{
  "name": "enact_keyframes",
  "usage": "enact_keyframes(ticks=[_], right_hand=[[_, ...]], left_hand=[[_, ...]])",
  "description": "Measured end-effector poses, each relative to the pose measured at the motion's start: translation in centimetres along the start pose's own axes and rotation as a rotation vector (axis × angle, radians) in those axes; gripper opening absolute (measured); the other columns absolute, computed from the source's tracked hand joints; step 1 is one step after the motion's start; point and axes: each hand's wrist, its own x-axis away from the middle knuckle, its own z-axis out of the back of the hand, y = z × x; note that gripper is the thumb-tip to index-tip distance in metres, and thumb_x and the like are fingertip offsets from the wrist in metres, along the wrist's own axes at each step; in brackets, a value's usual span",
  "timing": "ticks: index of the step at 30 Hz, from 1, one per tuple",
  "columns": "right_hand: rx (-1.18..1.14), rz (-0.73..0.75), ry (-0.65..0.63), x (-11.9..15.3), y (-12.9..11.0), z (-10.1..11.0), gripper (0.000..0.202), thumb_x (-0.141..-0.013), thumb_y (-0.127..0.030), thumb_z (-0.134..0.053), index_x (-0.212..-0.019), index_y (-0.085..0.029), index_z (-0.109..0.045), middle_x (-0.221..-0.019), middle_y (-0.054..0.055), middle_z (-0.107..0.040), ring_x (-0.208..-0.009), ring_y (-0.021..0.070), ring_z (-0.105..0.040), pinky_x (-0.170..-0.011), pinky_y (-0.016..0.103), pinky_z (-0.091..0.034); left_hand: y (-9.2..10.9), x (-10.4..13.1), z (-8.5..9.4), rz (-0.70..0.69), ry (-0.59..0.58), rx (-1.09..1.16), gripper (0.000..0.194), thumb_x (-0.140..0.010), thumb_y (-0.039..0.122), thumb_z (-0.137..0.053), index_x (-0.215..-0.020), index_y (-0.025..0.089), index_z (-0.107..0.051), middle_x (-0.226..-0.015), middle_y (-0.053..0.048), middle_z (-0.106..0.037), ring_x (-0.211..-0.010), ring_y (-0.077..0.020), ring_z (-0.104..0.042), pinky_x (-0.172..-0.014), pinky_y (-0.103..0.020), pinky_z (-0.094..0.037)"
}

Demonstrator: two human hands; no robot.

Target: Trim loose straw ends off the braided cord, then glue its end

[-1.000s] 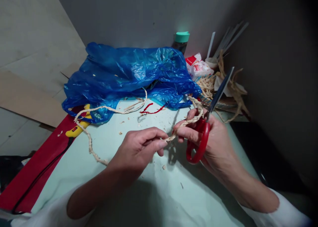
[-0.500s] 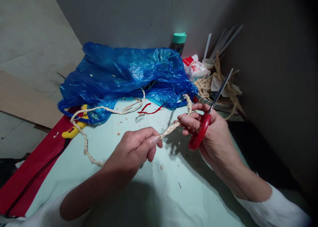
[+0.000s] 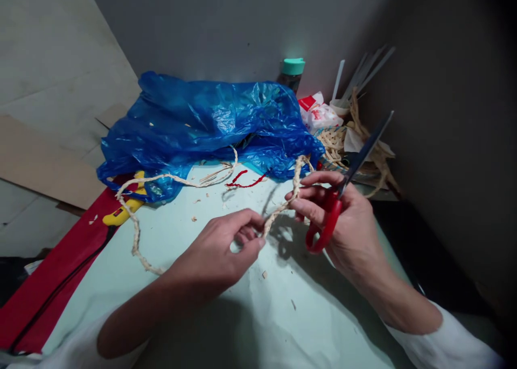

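Head view | your right hand (image 3: 349, 221) pinches the braided cord (image 3: 278, 214) between thumb and fingers, red-handled scissors (image 3: 330, 223) hooked on it | your left hand (image 3: 226, 250) curls at the cord's end, grip unclear | blue plastic bag (image 3: 210, 110) beyond, on the pale green surface (image 3: 278, 315)

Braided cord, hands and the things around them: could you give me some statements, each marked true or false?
1. The right hand holds scissors. True.
2. The scissors have yellow handles. False: they are red.
3. The left hand touches the blue bag. False: it is at the braided cord, nearer the camera than the bag.
4. A red string lies on the table. True.
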Motion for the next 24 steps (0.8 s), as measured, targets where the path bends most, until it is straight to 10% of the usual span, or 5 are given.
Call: enact_keyframes(ticks=[4,17,24], right_hand=[[0.131,0.043,-0.100,1.3,0.0,-0.9,0.030,-0.068,-0.022,-0.085,-0.087,-0.025,-0.062,-0.075,-0.005,-0.072,-0.065,0.0122,-0.070,-0.058,0.020,-0.057],[1.286,0.652,-0.279,0.3,0.1,1.6,0.024,-0.082,-0.028,-0.057,-0.104,-0.018,-0.055,-0.068,0.003,-0.065,-0.053,0.0192,-0.059,-0.050,0.029,-0.039],[1.521,0.760,-0.252,0.4,0.2,1.5,0.034,-0.076,-0.031,-0.053,-0.104,-0.014,-0.059,-0.055,0.005,-0.059,-0.051,0.0239,-0.057,-0.054,0.034,-0.038]], left_hand=[[0.1,-0.2,-0.7,0.018,0.031,0.390,0.051,-0.080,0.024,-0.068,-0.130,0.022,-0.058,-0.088,-0.001,-0.066,-0.072,-0.0135,-0.064,-0.071,-0.027,-0.049],[0.0,0.2,-0.1,-0.018,0.140,0.807,0.016,-0.086,0.018,-0.066,-0.096,0.017,-0.079,-0.070,-0.003,-0.068,-0.048,-0.0030,-0.043,-0.050,-0.020,-0.032],[0.5,0.4,-0.2,0.032,0.171,0.711,0.014,-0.084,0.017,-0.065,-0.081,0.013,-0.077,-0.068,-0.004,-0.067,-0.047,-0.0048,-0.041,-0.049,-0.023,-0.031]])
